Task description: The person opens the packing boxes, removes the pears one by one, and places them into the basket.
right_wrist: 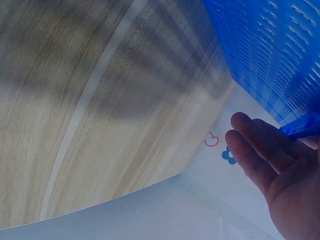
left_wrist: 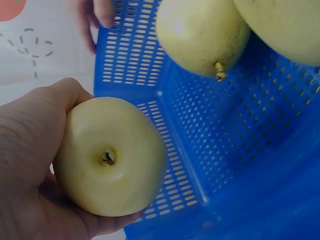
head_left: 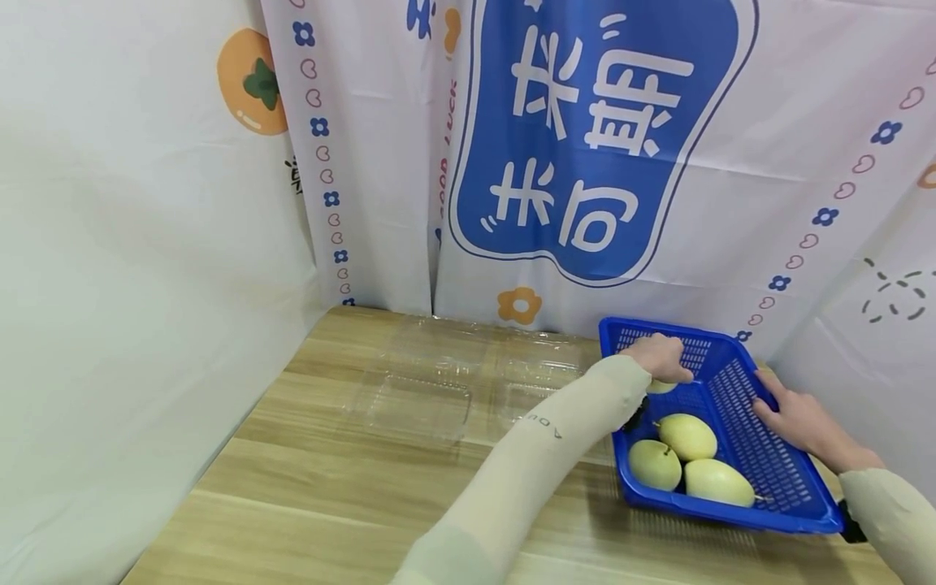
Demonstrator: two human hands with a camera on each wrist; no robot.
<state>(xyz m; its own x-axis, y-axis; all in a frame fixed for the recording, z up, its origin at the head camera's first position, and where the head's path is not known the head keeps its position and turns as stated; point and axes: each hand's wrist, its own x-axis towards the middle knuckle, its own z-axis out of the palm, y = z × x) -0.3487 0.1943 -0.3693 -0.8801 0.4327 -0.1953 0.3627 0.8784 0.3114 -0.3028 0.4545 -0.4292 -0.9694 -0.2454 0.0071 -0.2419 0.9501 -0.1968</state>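
Observation:
In the left wrist view, my left hand (left_wrist: 37,145) grips a pale yellow-green pear (left_wrist: 112,155), thumb and fingers round its sides. The head view has this left hand (head_left: 658,356) over the far left part of a blue plastic basket (head_left: 760,447), mostly covering the pear (head_left: 661,387). My right hand (head_left: 800,418) holds the basket's right rim, thumb inside. From the right wrist, the right hand's fingers (right_wrist: 260,155) extend along the outside of the rim. Inside the basket, three more pears (head_left: 687,436) lie together at the near left.
Clear plastic clamshell boxes (head_left: 424,406) stand open left of the basket on the wooden table (head_left: 307,487). The left forearm crosses in front of the right-hand box (head_left: 526,398). A printed white curtain (head_left: 380,162) hangs along the table's back edge, and white sheeting (head_left: 146,284) hangs at the left.

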